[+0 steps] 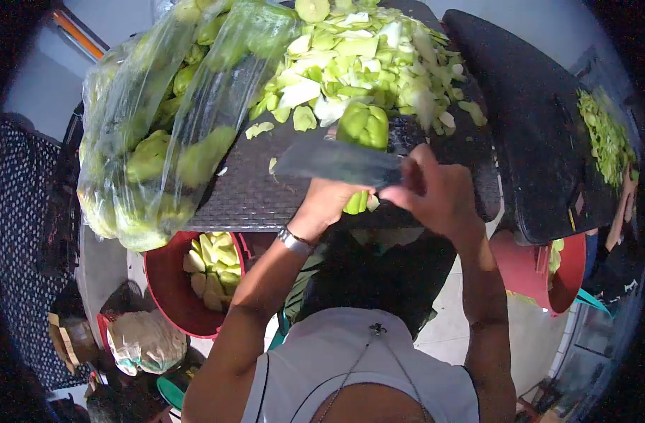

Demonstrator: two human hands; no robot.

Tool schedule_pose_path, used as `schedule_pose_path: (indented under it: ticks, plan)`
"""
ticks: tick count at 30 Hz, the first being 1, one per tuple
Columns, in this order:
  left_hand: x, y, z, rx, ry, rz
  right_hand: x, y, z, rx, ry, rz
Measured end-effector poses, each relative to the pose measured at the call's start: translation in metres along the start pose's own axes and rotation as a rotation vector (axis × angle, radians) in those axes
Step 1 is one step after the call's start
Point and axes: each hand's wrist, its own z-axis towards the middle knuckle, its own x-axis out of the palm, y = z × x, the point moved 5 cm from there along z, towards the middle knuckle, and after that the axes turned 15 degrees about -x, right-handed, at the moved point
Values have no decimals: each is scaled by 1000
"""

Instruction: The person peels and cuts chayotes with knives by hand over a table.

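Note:
My left hand (328,199) is closed around a pale green chayote (363,125) at the near edge of the woven dark table (255,190). The knife partly hides its fingers. In my right hand (439,189) is a broad-bladed knife (329,161), its blade lying across the chayote and blurred by motion. Just under my hands shows another green piece (356,203). Beyond the chayote rises a big heap of chayote peelings and slices (368,60). A clear plastic bag (195,106) full of whole chayotes lies to the left of my hands.
Below the table's left side stands a red bucket (169,282) holding cut chayote pieces (215,264). Another red bucket (506,271) is at the right. Across a dark board (541,134), someone's hand (622,204) is beside shredded greens (606,134). A filled sack (150,342) sits lower left.

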Motion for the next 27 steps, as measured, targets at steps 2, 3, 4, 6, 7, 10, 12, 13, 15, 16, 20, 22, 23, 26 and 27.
schedule_pose_path:
  ticks: [2, 3, 4, 6, 7, 10, 12, 13, 15, 16, 20, 22, 23, 26, 27]
  plan:
    - [-1, -9, -7, 119, -173, 288, 9, 14, 1, -80, 17, -168]
    - [-1, -9, -10, 152, -188, 298, 11, 17, 2, -137, -33, -170]
    - [1, -10, -11, 190, -204, 306, 13, 18, 3, -140, -14, -191]
    - [3, -12, -16, 266, -241, 319, 16, 20, 4, -150, 28, -234]
    - [4, -12, -18, 302, -258, 324, 16, 19, 5, -150, 28, -202]
    - [7, -15, -22, 221, -230, 278, 13, 3, 11, -115, 39, -127]
    - [5, -13, -20, 102, -171, 263, 6, -19, 13, -48, 65, -100]
    - [0, -11, -18, 38, -132, 273, 4, -27, 16, -66, 58, -73]
    - [-1, -11, -16, 7, -125, 244, 6, -32, 17, -64, 59, -49]
    - [-3, -8, -14, 43, -145, 223, 6, -33, 18, -63, 57, -40]
    - [-6, -2, -11, 60, -125, 327, 15, -21, 17, -135, 102, 6]
    - [-7, -7, -19, 62, -136, 378, 10, -41, 24, -48, 140, 20]
    - [-7, -13, -21, 112, -173, 351, 9, -59, 25, -11, 94, 5]
    - [-13, -11, -20, 163, -215, 305, 16, -89, 24, 53, -21, 43]
    - [-16, -9, -17, 133, -224, 285, 16, -79, 26, 48, -35, 109]
